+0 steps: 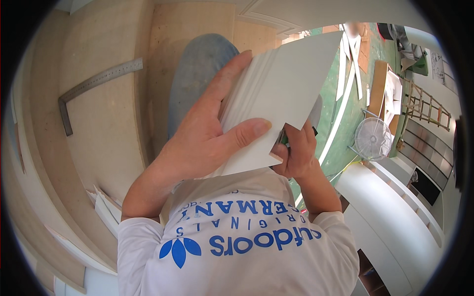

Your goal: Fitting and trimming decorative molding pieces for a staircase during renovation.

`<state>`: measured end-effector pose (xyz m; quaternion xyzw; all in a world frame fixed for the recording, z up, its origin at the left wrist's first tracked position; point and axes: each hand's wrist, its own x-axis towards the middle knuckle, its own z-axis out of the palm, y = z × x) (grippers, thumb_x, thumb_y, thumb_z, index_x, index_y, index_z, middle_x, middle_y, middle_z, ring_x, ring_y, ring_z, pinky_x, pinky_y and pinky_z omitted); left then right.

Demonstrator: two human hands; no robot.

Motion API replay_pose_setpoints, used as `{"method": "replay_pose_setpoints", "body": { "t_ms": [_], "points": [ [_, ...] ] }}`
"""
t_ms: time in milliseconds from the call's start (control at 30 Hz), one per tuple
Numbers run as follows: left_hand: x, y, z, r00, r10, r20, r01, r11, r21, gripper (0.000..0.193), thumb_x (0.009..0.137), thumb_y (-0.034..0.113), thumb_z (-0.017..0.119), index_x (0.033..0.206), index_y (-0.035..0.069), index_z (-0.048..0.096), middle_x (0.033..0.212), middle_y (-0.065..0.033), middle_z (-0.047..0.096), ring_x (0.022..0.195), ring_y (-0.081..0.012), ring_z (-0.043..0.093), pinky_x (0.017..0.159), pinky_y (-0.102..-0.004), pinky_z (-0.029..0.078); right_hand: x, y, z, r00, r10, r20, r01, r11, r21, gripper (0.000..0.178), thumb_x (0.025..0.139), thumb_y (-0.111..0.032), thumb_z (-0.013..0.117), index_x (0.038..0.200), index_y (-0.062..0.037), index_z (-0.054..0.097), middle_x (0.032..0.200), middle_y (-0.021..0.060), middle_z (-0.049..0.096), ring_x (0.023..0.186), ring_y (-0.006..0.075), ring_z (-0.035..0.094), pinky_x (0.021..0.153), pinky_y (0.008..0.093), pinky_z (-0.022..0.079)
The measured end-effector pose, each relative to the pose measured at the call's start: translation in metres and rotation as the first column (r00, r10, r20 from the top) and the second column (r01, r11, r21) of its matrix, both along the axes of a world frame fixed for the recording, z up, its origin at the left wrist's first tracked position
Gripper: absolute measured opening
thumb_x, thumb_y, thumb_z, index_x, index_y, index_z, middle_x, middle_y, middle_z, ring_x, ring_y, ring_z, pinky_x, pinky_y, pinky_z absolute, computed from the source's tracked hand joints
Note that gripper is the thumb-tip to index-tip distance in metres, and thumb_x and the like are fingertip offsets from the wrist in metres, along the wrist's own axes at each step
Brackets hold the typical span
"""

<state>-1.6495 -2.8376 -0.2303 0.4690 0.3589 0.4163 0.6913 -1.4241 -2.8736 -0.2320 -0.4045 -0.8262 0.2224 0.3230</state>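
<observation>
A white moulding board (296,74) with stepped grooves along one side is held up in front of my chest. My left hand (197,140) grips it, thumb flat on the white face and fingers round the grooved edge. A rectangular notch is cut into the board's lower right edge. At that notch my right hand (302,155) is closed, its fingers partly behind the board. Something small with green and dark parts shows between those fingers, mostly hidden, so its kind is unclear. My jeans-covered knee (202,69) is raised behind the board.
A metal carpenter's square (98,81) lies on pale wooden boards (98,34) at the left, with white offcuts (106,207) nearby. To the right, a round fan (373,139) stands on green floor covering (333,116), near white strips (340,74) and a wooden ladder (427,106).
</observation>
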Motion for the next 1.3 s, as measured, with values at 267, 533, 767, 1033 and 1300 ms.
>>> {"method": "replay_pose_setpoints", "body": {
  "t_ms": [267, 533, 767, 1033, 1300],
  "points": [
    [-0.0016, -0.0003, -0.0003, 1.000, -0.018, -0.023, 0.019, 0.999, 0.046, 0.089, 0.095, 0.031, 0.075, 0.161, -0.001, 0.025, 0.149, -0.0225, 0.048, 0.135, -0.0299, 0.051, 0.113, -0.0389, 0.040, -0.0023, -0.0007, 0.0044, 1.000, -0.012, 0.008, 0.012, 1.000, -0.015, 0.052, 0.085, -0.007, 0.064, 0.133, 0.0095, 0.057, 0.137, 0.0331, 0.057, 0.118, 0.0492, 0.062, 0.098, 0.0494, 0.053],
    [0.0001, -0.0025, 0.0020, 0.999, -0.029, 0.038, 0.029, 1.000, 0.003, 0.089, 0.095, 0.031, 0.076, 0.161, -0.001, 0.025, 0.149, -0.0215, 0.048, 0.135, -0.0296, 0.052, 0.113, -0.0392, 0.040, -0.0006, -0.0013, 0.0077, 1.000, -0.027, 0.008, 0.027, 0.999, -0.027, 0.051, 0.082, -0.005, 0.064, 0.131, 0.0094, 0.059, 0.134, 0.0322, 0.058, 0.116, 0.0482, 0.063, 0.098, 0.0491, 0.053],
    [0.0018, -0.0019, -0.0004, 0.999, -0.025, 0.028, 0.025, 0.999, 0.025, 0.089, 0.095, 0.031, 0.076, 0.161, 0.000, 0.025, 0.149, -0.0209, 0.048, 0.134, -0.0293, 0.052, 0.113, -0.0392, 0.040, 0.0005, 0.0023, 0.0081, 0.998, -0.049, 0.028, 0.048, 0.999, 0.015, 0.052, 0.078, -0.005, 0.064, 0.128, 0.0099, 0.060, 0.131, 0.0312, 0.059, 0.109, 0.0465, 0.065, 0.092, 0.0480, 0.055],
    [0.0019, -0.0003, 0.0058, 0.998, -0.029, 0.052, 0.030, 0.999, -0.024, 0.088, 0.095, 0.030, 0.076, 0.161, -0.001, 0.026, 0.146, -0.0201, 0.050, 0.132, -0.0284, 0.053, 0.111, -0.0386, 0.042, 0.0024, -0.0006, 0.0065, 1.000, -0.002, 0.014, 0.002, 1.000, -0.014, 0.051, 0.082, -0.010, 0.064, 0.130, 0.0097, 0.059, 0.133, 0.0318, 0.058, 0.112, 0.0466, 0.064, 0.093, 0.0483, 0.055],
    [-0.0002, -0.0021, 0.0038, 0.999, -0.044, 0.018, 0.043, 0.999, 0.025, 0.089, 0.094, 0.030, 0.077, 0.161, 0.001, 0.026, 0.147, -0.0201, 0.050, 0.133, -0.0290, 0.053, 0.111, -0.0390, 0.041, 0.0023, 0.0000, 0.0090, 0.999, -0.037, 0.023, 0.037, 0.999, -0.002, 0.050, 0.084, -0.009, 0.065, 0.130, 0.0098, 0.059, 0.133, 0.0318, 0.058, 0.112, 0.0463, 0.064, 0.093, 0.0476, 0.055]
  ]
}}
